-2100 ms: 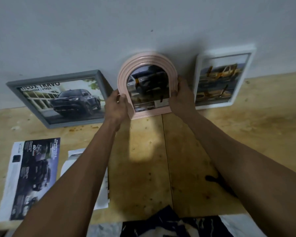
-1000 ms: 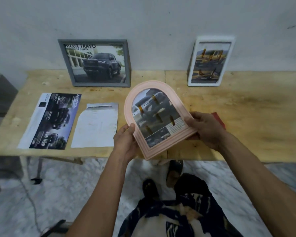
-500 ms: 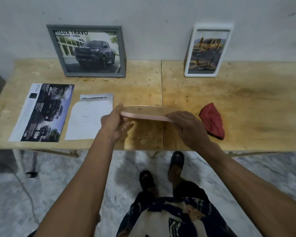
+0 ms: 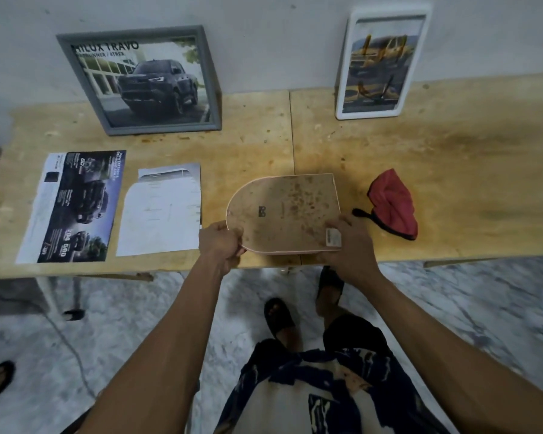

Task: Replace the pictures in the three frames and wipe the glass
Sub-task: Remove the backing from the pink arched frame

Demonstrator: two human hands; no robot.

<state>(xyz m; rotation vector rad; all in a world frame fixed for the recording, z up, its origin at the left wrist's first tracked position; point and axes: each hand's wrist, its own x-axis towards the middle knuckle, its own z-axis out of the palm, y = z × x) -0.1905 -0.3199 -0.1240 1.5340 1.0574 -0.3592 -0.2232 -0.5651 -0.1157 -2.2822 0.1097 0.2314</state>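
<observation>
The arched pink frame (image 4: pixel 282 213) lay face down at the near edge of the wooden desk (image 4: pixel 452 170), its stained brown backing board upward and its rounded end pointing left. The left hand (image 4: pixel 221 242) gripped the rounded end, fingers curled under the rim; the right hand (image 4: pixel 350 242) held the near right corner, its fingers clamped on the edge beside a small white label (image 4: pixel 333 237). A red cloth (image 4: pixel 394 208) lay just right of the frame. Two printed sheets lay to the left: a dark car brochure (image 4: pixel 76 208) and a pale page (image 4: pixel 162 211). A grey frame (image 4: pixel 145 81) and a white frame (image 4: pixel 383 62) leaned against the wall.
</observation>
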